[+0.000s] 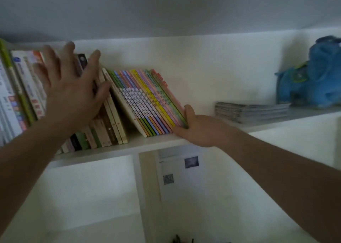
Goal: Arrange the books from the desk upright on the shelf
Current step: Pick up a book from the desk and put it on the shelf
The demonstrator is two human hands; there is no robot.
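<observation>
Head view: left hand (73, 93) presses spread fingers on the upright books (108, 124); right hand (198, 127) holds the leaning thin books (147, 102), about fifteen, on the shelf (156, 143).

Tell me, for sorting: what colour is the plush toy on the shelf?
Blue, with green markings; head view: plush toy.

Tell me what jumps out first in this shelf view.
The bundle of colourful thin books leans left at mid-shelf, with the right hand at its lower right edge. The left hand spreads across the taller books at left. A blue plush toy sits far right.
</observation>
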